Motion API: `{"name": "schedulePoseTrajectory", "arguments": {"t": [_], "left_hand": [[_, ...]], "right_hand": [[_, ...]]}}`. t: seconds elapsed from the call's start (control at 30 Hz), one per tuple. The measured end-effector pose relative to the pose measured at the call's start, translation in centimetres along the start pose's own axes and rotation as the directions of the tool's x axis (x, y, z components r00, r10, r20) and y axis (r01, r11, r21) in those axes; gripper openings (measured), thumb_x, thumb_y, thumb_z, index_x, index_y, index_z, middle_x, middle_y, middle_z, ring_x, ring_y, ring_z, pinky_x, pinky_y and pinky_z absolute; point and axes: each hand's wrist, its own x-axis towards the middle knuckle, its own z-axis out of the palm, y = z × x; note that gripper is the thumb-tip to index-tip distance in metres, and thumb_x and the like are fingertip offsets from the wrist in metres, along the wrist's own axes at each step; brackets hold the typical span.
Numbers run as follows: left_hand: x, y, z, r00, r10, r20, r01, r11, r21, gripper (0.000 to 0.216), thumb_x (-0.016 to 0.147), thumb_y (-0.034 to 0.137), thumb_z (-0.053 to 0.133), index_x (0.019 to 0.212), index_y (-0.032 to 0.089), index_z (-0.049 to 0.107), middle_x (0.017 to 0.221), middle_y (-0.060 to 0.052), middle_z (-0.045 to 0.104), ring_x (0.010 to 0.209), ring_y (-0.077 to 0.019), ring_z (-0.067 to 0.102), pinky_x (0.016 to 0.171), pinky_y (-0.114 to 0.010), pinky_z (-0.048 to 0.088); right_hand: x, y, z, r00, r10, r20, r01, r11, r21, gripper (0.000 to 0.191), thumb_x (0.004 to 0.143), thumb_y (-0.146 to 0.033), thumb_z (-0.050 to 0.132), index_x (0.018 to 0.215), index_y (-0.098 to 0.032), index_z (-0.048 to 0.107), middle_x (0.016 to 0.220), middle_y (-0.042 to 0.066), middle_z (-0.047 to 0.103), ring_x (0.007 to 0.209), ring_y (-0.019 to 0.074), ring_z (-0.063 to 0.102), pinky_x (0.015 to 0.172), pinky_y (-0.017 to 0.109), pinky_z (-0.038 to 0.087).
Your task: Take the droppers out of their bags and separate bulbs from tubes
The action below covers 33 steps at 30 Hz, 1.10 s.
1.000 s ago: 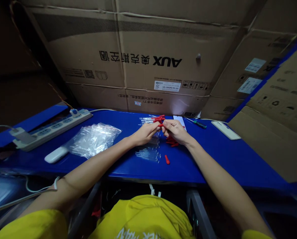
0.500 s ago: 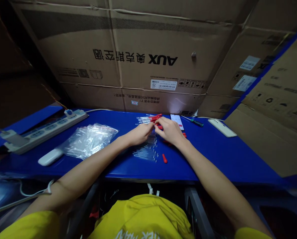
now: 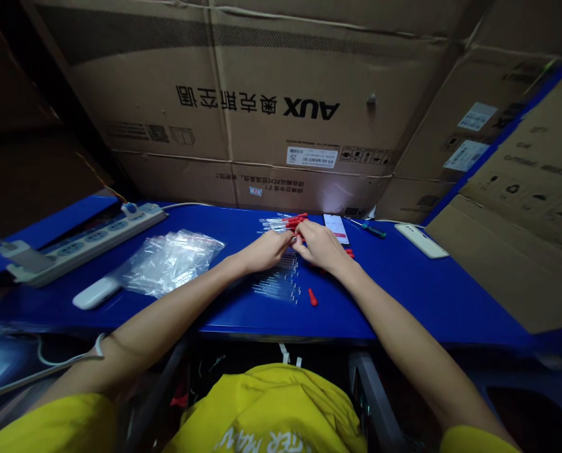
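My left hand [image 3: 268, 250] is closed in a pinch, with what looks like the end of a glass dropper tube [image 3: 293, 240] at its fingertips. Against it, my right hand [image 3: 319, 244] has its fingers closed on a red rubber dropper bulb, mostly hidden by the fingers. Beneath and in front of my hands lie several loose glass tubes [image 3: 277, 287] in a spread row. Just beyond the fingers is a pile of droppers with red bulbs [image 3: 294, 221]. One loose red bulb [image 3: 312, 297] rests nearer me, and more red bulbs show partly behind my right hand.
Clear plastic bags [image 3: 172, 264] and a white rounded device [image 3: 96, 293] lie left, near a power strip [image 3: 90, 242]. Behind my right hand are a lit phone [image 3: 336, 228] and a screwdriver [image 3: 374, 231]; a pale phone [image 3: 421, 241] lies farther right. Cardboard [image 3: 262, 56] walls the blue table [image 3: 403, 296].
Both hands stay together in nearly the same place, with small finger shifts. Less of the red bulb shows between the fingertips now. The view has tilted slightly.
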Motion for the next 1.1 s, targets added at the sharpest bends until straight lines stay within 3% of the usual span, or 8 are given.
{"name": "schedulePoseTrajectory", "arguments": {"t": [0.27,0.43,0.53,0.6,0.67,0.77,0.87,1.1], "left_hand": [[0.1,-0.2,0.2,1.0,0.015,0.007,-0.015,1.0,-0.012,0.028,0.109,0.027,0.037,0.096,0.017,0.059,0.082,-0.008,0.065,0.067,-0.0186,0.053,0.069,-0.032,0.04],[-0.4,-1.3,-1.2,0.994,-0.085,-0.065,0.081,0.994,-0.072,0.025,0.108,0.028,0.041,0.089,0.02,0.055,0.072,-0.003,0.058,0.061,-0.0148,0.046,0.065,-0.03,0.038],[-0.3,-1.5,-1.8,0.975,-0.204,-0.085,0.174,0.945,-0.275,0.032,0.108,0.035,0.041,0.081,0.021,0.049,0.067,-0.001,0.053,0.059,-0.0131,0.045,0.06,-0.027,0.036],[-0.1,-1.1,-1.8,0.969,-0.246,-0.011,0.209,0.845,-0.493,0.033,0.109,0.038,0.039,0.081,0.022,0.046,0.063,0.002,0.047,0.053,-0.0121,0.042,0.055,-0.026,0.036],[0.1,-0.3,-1.6,0.966,-0.245,0.089,0.241,0.709,-0.663,0.03,0.109,0.038,0.036,0.084,0.023,0.045,0.059,0.004,0.039,0.048,-0.0114,0.037,0.05,-0.025,0.035],[0.1,0.6,-1.4,0.964,-0.197,0.179,0.263,0.605,-0.752,0.031,0.109,0.04,0.036,0.085,0.023,0.045,0.058,0.006,0.036,0.046,-0.0107,0.034,0.047,-0.024,0.034],[-0.2,1.0,-1.7,0.965,-0.157,0.211,0.263,0.592,-0.762,0.033,0.109,0.044,0.042,0.085,0.021,0.048,0.057,0.006,0.038,0.046,-0.0095,0.031,0.045,-0.023,0.029],[-0.5,1.2,-2.2,0.955,-0.154,0.254,0.296,0.55,-0.781,0.037,0.108,0.045,0.046,0.08,0.021,0.047,0.057,0.006,0.039,0.046,-0.0088,0.029,0.044,-0.022,0.029]], "right_hand": [[0.1,0.1,1.0,1.0,0.003,0.012,-0.002,1.0,-0.026,0.011,0.095,-0.014,0.048,0.098,-0.019,0.058,0.101,0.014,0.07,0.09,0.0261,0.062,0.08,0.035,0.045],[-0.4,3.1,-0.7,0.992,0.094,-0.087,-0.092,0.996,0.017,0.023,0.094,-0.008,0.04,0.096,-0.02,0.059,0.091,0.012,0.068,0.083,0.0254,0.06,0.078,0.036,0.045],[-0.7,3.9,-2.2,0.959,0.171,-0.226,-0.154,0.984,0.09,0.029,0.096,-0.014,0.045,0.12,-0.016,0.06,0.108,0.015,0.069,0.095,0.0284,0.064,0.087,0.041,0.05],[-0.7,3.1,-2.6,0.976,0.098,-0.195,-0.072,0.988,0.136,0.042,0.099,-0.019,0.049,0.141,-0.017,0.053,0.125,0.017,0.067,0.11,0.0299,0.065,0.095,0.043,0.052],[-0.6,1.7,-2.4,0.993,-0.006,-0.118,0.025,0.987,0.161,0.046,0.103,-0.026,0.053,0.147,-0.019,0.051,0.132,0.016,0.066,0.119,0.03,0.064,0.099,0.042,0.052],[-0.3,0.1,-1.6,0.996,-0.069,-0.051,0.076,0.988,0.138,0.033,0.105,-0.028,0.051,0.136,-0.019,0.06,0.128,0.015,0.068,0.117,0.0291,0.065,0.096,0.041,0.053],[-0.3,-0.1,-1.2,0.996,-0.077,-0.034,0.08,0.993,0.087,0.025,0.107,-0.026,0.048,0.122,-0.019,0.066,0.119,0.014,0.07,0.108,0.0274,0.066,0.09,0.039,0.053],[-0.4,0.3,-1.0,0.988,-0.143,-0.053,0.147,0.985,0.092,0.016,0.103,-0.026,0.052,0.11,-0.019,0.064,0.111,0.013,0.07,0.104,0.027,0.064,0.088,0.038,0.051]]}}
